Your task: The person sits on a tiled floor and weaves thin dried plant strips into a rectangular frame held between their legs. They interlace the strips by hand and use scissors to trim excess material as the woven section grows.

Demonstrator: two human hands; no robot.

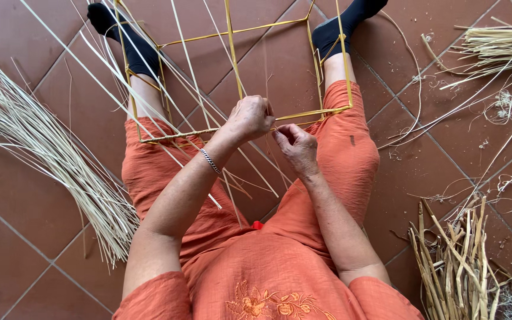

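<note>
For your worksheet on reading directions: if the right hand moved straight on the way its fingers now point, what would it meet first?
Probably the left hand: the right hand points up-left at it, with only a thin strip between. Depth is unclear.

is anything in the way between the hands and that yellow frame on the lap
Nothing visible. The left hand and the right hand are already at the near bar of the yellow frame, fingers closed on thin pale strands there. Only those loose strands cross the frame.

Left hand fisted, knuckles up; right hand curled, fingers pinched; forearms converging.
</note>
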